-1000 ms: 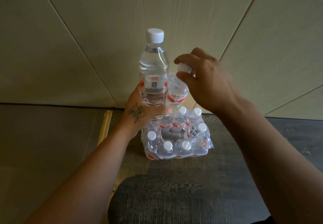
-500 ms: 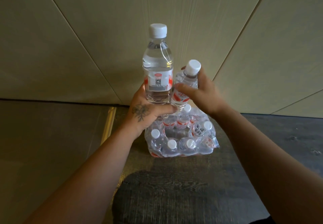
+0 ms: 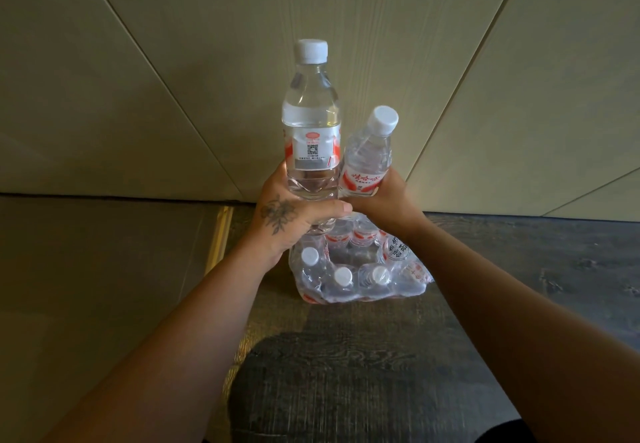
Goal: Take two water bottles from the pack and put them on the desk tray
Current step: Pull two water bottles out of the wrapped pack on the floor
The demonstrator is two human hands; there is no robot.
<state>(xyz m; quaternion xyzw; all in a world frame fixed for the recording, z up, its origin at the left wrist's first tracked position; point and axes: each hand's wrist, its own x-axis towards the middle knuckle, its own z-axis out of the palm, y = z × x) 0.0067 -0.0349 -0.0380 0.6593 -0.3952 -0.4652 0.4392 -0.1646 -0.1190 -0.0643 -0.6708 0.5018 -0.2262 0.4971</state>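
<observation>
My left hand (image 3: 287, 219) grips the lower part of a clear water bottle (image 3: 310, 120) with a white cap and red-and-white label, held upright. My right hand (image 3: 382, 205) holds a second water bottle (image 3: 369, 155) by its lower half, tilted a little to the right. Both bottles are lifted side by side above the torn plastic-wrapped pack (image 3: 356, 269), which lies on the dark floor with several capped bottles still inside. No desk tray is in view.
Beige wall panels (image 3: 173, 79) rise right behind the pack. The dark wood-grain floor (image 3: 346, 356) lies in front, and a brass strip (image 3: 220, 238) divides it from a smoother grey floor on the left.
My right hand slid from the second bottle's cap down to its body and raised it out of the pack. The left-hand bottle stayed lifted, and both now sit closer together.
</observation>
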